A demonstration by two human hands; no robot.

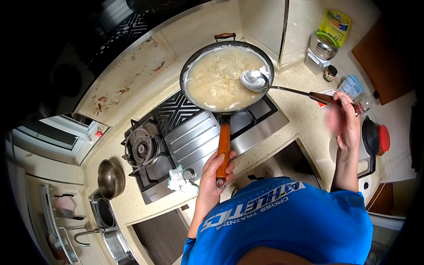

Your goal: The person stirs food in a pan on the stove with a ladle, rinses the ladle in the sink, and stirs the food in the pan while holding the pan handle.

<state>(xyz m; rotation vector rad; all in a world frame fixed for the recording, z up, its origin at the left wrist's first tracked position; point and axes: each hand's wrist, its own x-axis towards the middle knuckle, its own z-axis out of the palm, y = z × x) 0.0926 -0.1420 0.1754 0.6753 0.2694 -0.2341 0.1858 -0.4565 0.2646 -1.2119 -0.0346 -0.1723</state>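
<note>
A wok [183, 84] full of pale, cloudy liquid with light bits in it sits over the right side of the gas stove [194, 141]. My left hand [215, 170] is wrapped round its orange-brown wooden handle [225, 141]. Up at the right, my right hand [349, 121] grips the dark wooden handle end of a long metal ladle [289, 90]. The ladle's bowl rests at the right part of the liquid, inside the rim, with white foam on it. A blurred patch covers part of my right palm.
A white and teal cloth [180, 181] lies by the stove knob. A metal bowl [110, 179] stands left of the stove, near the sink [119, 247]. At the right are a small dark-lidded jar [330, 73], a clear container [316, 63], a black pan [370, 134] and a red lid [384, 139].
</note>
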